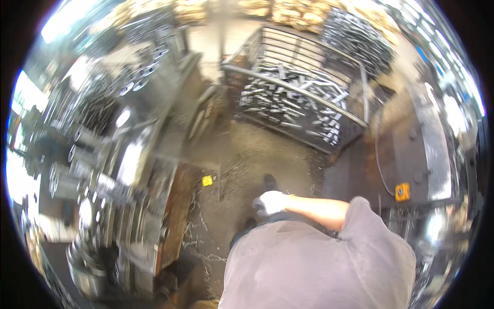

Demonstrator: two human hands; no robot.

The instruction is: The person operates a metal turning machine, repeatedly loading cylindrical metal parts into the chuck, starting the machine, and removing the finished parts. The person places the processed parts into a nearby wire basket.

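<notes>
My right hand [270, 203], in a white glove, hangs low in front of my body, above a dark shoe [269, 181] on the floor. The fingers are blurred and mostly turned away, so I cannot make out anything in them. My bare right forearm runs across from the short grey sleeve [355, 219]. My left hand does not show, and the grey shirt fills the lower middle of the picture. Nearest in front lies the brown, dusty floor [247, 154], with a small yellow piece [207, 181] on it.
Left stands a large metal machine [139, 159] with a long bed. Ahead, a metal-framed cage bin [293, 92] holds many short metal pieces. On the right, a dark table [355, 165] carries a yellow box [402, 192] with a cable. Curled shavings [198, 232] lie beside the machine.
</notes>
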